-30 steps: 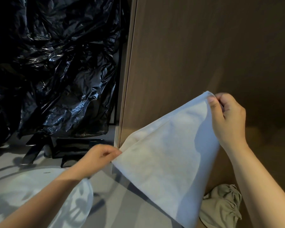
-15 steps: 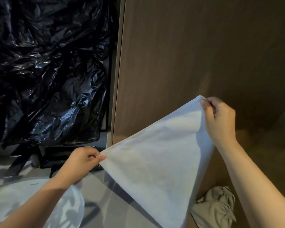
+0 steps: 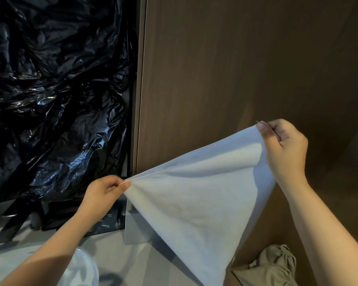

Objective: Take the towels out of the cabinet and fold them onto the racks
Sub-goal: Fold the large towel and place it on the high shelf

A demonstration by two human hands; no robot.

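Head view: a white towel [image 3: 194, 207] is stretched in the air between the two hands, in the lower middle of the frame, in front of the brown cabinet [image 3: 225, 69]. The left hand [image 3: 103, 195], at the lower centre-left, pinches one corner between thumb and curled fingers. The right hand [image 3: 285, 149], higher and at the right, pinches the other corner with the thumb on the edge. The top edge runs tight from one hand up to the other; the rest hangs down to the bottom edge. Black plastic [image 3: 50, 89] fills the upper left. A crumpled cloth [image 3: 275, 267] lies at the lower right.
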